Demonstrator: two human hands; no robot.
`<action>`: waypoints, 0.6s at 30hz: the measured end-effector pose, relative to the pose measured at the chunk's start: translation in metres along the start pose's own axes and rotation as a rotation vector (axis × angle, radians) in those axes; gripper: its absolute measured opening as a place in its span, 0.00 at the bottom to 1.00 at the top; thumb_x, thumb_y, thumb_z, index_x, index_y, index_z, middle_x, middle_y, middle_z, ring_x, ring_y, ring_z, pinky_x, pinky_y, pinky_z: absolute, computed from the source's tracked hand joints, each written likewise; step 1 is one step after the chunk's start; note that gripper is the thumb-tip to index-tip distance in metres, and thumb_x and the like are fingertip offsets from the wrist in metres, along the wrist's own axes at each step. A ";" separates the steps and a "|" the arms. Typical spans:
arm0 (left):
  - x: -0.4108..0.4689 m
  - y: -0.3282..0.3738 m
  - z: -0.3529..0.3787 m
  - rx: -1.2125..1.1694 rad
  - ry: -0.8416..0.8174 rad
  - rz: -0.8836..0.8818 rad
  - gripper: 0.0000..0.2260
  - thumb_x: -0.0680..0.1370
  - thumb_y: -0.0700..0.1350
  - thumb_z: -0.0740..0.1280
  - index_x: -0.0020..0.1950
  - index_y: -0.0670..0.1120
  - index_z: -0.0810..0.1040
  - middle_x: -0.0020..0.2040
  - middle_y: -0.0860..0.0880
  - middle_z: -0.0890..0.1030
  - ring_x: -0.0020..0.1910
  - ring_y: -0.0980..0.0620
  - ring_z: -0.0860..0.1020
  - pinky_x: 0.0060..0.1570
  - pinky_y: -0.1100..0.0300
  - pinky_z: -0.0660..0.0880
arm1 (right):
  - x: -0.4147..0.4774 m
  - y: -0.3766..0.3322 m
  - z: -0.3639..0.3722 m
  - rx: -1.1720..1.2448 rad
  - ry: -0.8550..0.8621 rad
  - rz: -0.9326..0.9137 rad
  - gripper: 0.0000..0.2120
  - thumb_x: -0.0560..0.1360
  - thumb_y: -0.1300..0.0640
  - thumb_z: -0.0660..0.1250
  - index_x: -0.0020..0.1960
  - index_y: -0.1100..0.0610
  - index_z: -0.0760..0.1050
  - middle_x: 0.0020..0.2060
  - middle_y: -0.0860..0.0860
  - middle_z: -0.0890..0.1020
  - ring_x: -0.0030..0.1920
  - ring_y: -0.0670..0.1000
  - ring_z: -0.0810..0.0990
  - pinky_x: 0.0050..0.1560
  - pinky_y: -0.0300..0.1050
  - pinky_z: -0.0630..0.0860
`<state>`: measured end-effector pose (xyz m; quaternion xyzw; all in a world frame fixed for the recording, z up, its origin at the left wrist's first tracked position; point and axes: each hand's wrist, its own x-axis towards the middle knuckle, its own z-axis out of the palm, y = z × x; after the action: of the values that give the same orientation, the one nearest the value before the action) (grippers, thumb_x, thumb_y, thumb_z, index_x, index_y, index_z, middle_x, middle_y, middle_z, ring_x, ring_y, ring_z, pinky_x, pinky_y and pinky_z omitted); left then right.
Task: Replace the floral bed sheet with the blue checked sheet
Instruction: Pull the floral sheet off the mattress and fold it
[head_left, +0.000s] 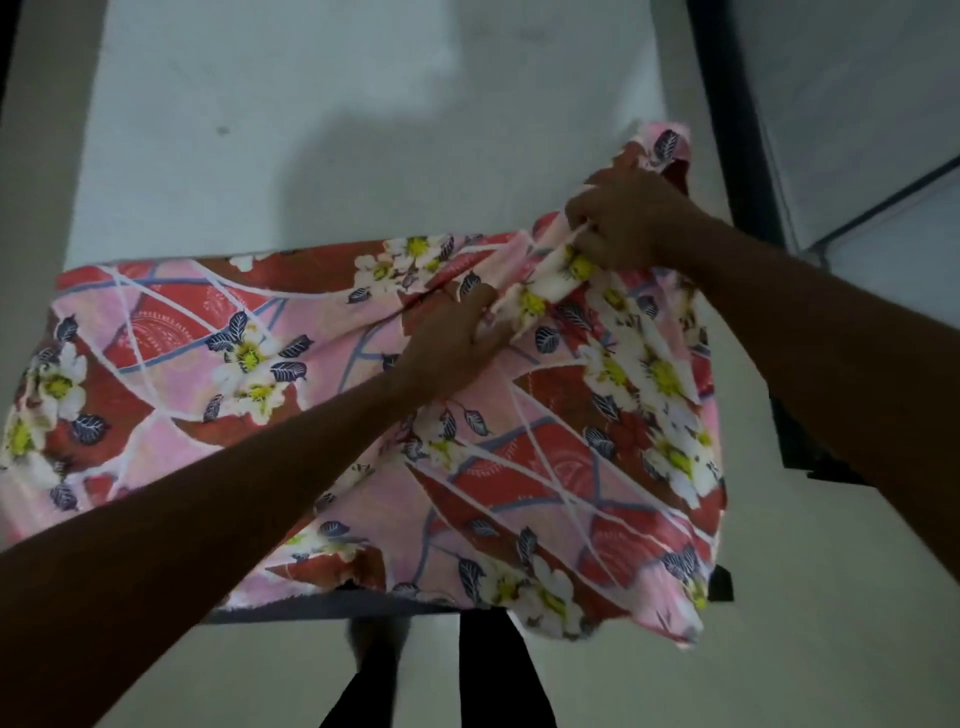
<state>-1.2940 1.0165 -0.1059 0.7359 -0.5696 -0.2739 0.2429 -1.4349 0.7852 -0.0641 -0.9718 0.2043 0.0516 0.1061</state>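
The pink and red floral sheet (218, 374) lies folded across the near end of the bare white mattress (291, 145), with its right part bunched up and hanging over the near edge. My right hand (631, 221) grips a gathered fold of the sheet near the mattress's right side, lifted off the surface. My left hand (457, 338) lies on the sheet just left of that fold, its fingers curled into the cloth. The blue checked sheet is not in view.
A dark bed frame rail (737, 156) runs along the right side of the mattress. Pale floor (831, 597) shows to the right and below. My dark-trousered legs (493, 675) stand at the near edge of the bed.
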 end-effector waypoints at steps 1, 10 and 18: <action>-0.012 0.012 0.009 -0.031 -0.057 0.009 0.18 0.82 0.55 0.61 0.67 0.47 0.72 0.55 0.48 0.80 0.50 0.49 0.77 0.46 0.58 0.72 | -0.026 -0.002 0.001 0.008 -0.049 0.037 0.13 0.74 0.50 0.65 0.52 0.56 0.82 0.42 0.59 0.82 0.45 0.59 0.79 0.52 0.54 0.74; -0.135 0.090 0.119 0.018 -0.431 0.054 0.16 0.82 0.51 0.60 0.68 0.47 0.71 0.51 0.45 0.83 0.46 0.45 0.82 0.43 0.59 0.75 | -0.271 -0.043 0.065 0.109 -0.323 0.548 0.03 0.75 0.49 0.65 0.44 0.48 0.75 0.45 0.50 0.79 0.48 0.51 0.75 0.51 0.44 0.67; -0.226 0.108 0.177 0.161 -0.498 0.198 0.19 0.81 0.58 0.59 0.62 0.45 0.74 0.51 0.43 0.83 0.49 0.42 0.81 0.45 0.57 0.73 | -0.407 -0.115 0.123 0.022 -0.242 0.755 0.08 0.74 0.47 0.64 0.47 0.49 0.79 0.41 0.50 0.79 0.45 0.53 0.78 0.49 0.47 0.70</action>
<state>-1.5359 1.2025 -0.1347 0.6036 -0.7007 -0.3755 0.0617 -1.7657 1.0734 -0.1041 -0.8139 0.5339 0.1990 0.1137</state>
